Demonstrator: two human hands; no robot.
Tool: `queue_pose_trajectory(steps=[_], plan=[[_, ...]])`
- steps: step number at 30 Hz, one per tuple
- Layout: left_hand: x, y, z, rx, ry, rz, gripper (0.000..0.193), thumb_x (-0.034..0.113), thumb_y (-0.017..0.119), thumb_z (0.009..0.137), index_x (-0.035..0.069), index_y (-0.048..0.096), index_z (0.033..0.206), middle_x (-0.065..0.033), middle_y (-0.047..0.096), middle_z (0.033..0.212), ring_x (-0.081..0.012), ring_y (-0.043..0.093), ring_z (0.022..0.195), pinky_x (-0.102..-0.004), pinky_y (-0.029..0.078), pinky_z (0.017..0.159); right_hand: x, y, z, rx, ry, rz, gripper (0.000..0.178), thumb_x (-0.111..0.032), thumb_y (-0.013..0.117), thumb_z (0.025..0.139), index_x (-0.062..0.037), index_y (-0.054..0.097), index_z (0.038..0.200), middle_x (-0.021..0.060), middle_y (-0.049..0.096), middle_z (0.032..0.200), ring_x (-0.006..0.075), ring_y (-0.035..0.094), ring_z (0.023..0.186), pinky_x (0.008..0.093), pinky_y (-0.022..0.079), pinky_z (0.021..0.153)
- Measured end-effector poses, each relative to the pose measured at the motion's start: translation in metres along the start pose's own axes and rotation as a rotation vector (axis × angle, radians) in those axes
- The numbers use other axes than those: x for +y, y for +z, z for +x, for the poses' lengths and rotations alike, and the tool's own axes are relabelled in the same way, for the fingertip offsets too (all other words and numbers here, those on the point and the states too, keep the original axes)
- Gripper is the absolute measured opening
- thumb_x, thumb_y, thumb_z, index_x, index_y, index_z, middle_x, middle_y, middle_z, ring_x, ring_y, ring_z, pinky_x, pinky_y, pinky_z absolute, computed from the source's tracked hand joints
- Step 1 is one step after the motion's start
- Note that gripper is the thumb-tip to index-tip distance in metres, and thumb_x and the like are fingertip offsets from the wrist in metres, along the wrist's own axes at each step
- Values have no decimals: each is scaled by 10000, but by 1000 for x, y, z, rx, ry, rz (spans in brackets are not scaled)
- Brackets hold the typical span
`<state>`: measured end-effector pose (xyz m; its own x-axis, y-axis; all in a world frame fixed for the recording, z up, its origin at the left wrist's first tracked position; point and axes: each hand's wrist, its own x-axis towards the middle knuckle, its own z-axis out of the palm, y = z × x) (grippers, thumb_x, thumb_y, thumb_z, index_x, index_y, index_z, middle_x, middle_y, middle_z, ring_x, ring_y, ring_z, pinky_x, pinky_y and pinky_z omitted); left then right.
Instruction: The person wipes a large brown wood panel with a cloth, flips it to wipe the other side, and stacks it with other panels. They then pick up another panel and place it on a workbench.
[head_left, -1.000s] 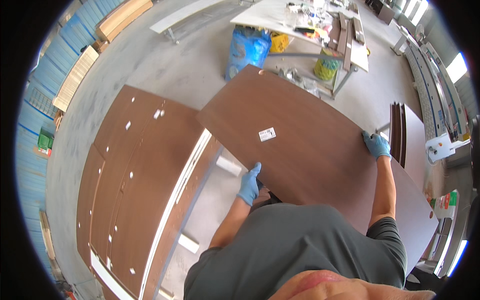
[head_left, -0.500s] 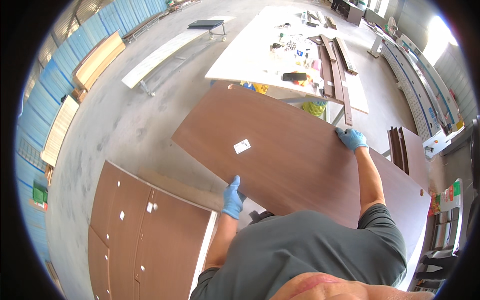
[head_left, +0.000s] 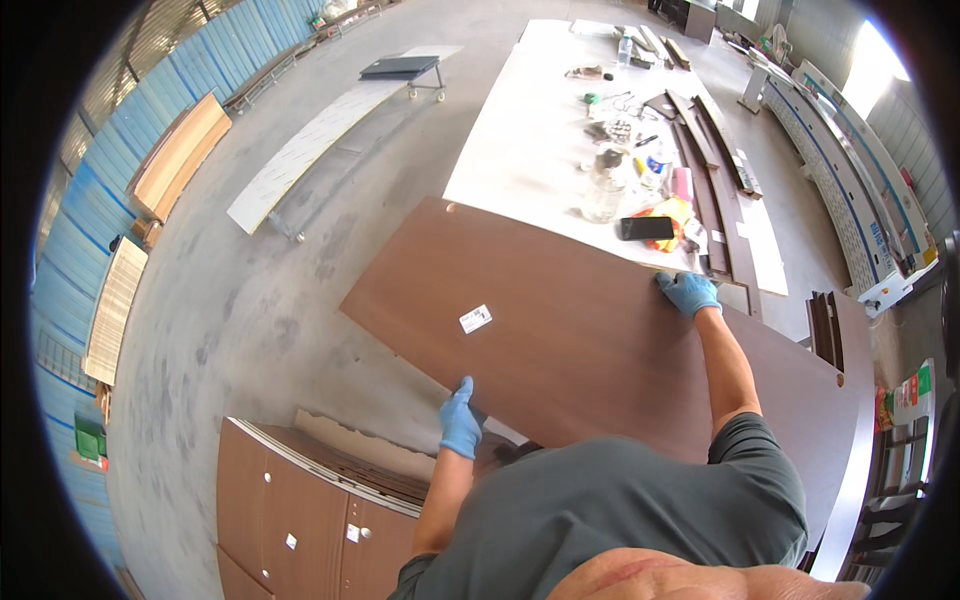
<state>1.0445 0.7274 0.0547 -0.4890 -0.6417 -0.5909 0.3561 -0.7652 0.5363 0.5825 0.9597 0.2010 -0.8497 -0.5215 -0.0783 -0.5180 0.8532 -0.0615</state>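
Observation:
A large brown board (head_left: 570,340) with a white label (head_left: 475,319) is held in front of me, its far edge against or over the near end of a white-topped table (head_left: 520,130). My left hand (head_left: 461,420), in a blue glove, is closed on the board's near edge, with the thumb on top and the fingers hidden below. My right hand (head_left: 690,292), gloved too, grips the far edge. The board has a small round cutout near its far-left corner and another at its right end.
A stack of brown panels (head_left: 312,510) lies at the lower left. On the table are a black phone (head_left: 647,229), a clear jar (head_left: 602,195) and long brown strips (head_left: 708,180). A long low cart (head_left: 310,140) stands far left; a long machine (head_left: 830,165) runs along the right.
The board and I have come closer to the white table, covering the gap below its near end. The panel stack has slid lower in view. Both hands keep their hold.

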Motion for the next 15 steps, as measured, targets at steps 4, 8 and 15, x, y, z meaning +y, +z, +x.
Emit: queue_pose_trajectory(steps=[4, 8, 15], plan=[[79, -14, 80, -47, 32, 19, 384, 189, 741, 1012, 0, 648, 1333, -107, 720, 1231, -273, 719, 1079, -436, 608, 938, -86, 17, 41, -35, 106, -25, 843, -744, 385, 1002, -20, 805, 1107, 271, 758, 1157, 434, 723, 1118, 509, 533, 1014], [188, -29, 155, 18, 20, 150, 356, 207, 734, 1016, 27, 658, 1313, -80, 727, 1202, -238, 727, 1038, -413, 619, 904, -195, 28, 66, -63, 171, -19, 838, -737, 388, 1007, -14, 803, 1099, 291, 748, 1157, 444, 710, 1134, 509, 524, 1018], [350, -28, 271, -64, -49, 250, 339, 211, 750, 999, 42, 684, 1284, -61, 733, 1178, -220, 731, 1013, -398, 620, 883, -337, 27, 114, -123, 316, 23, 845, -738, 397, 996, -7, 793, 1144, 286, 734, 1227, 429, 693, 1194, 492, 507, 1052]])
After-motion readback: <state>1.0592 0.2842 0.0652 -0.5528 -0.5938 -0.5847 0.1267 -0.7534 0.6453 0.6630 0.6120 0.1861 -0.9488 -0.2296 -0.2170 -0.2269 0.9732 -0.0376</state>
